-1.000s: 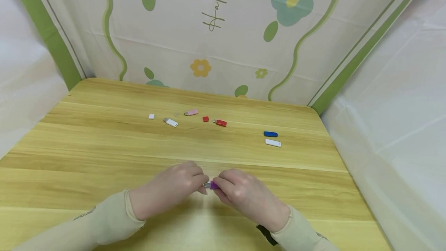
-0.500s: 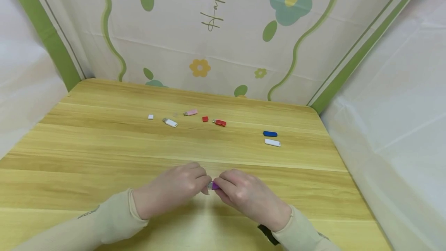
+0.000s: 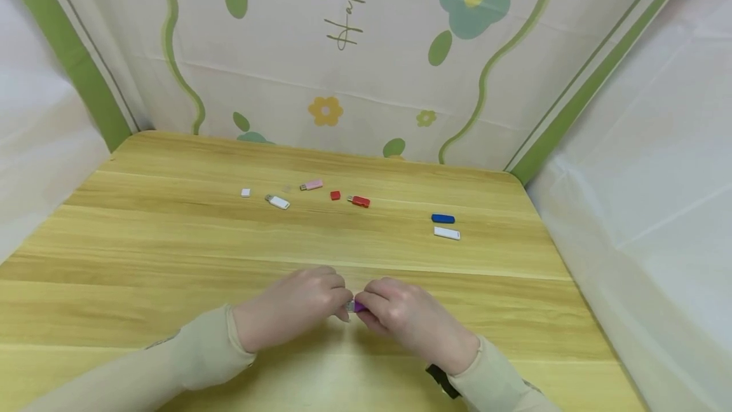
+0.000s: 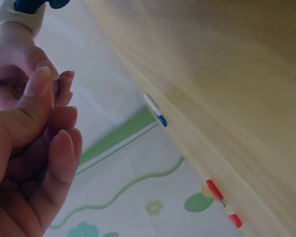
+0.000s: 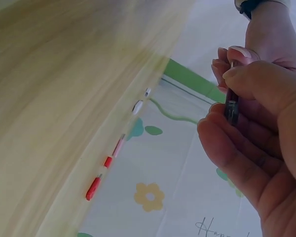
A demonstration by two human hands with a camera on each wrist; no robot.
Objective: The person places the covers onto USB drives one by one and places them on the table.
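Observation:
Low in the middle of the head view, both hands meet at a small purple USB stick (image 3: 359, 306). My right hand (image 3: 412, 320) pinches its purple body between thumb and fingers, covering most of it. From the other side, my left hand (image 3: 294, 305) pinches the clear, silvery end with thumb and forefinger. Whether that end is a cap or the bare connector cannot be told. In the right wrist view the USB stick (image 5: 232, 111) looks dark, its far end reaching the other hand's fingertips. The left wrist view shows mostly fingers, which hide the stick.
Farther back on the wooden table (image 3: 171, 240) lie a white cap (image 3: 246, 192), a white USB stick (image 3: 277, 202), a faint clear piece (image 3: 287, 189), a pink USB stick (image 3: 312, 185), a red cap (image 3: 335, 196) and a red USB stick (image 3: 359, 201). Blue (image 3: 443, 219) and white sticks (image 3: 447, 233) lie rightward.
Both hands have shifted slightly to the right with the purple USB stick, the left a little more. Less of the stick shows between the fingers now. The things on the table keep their places.

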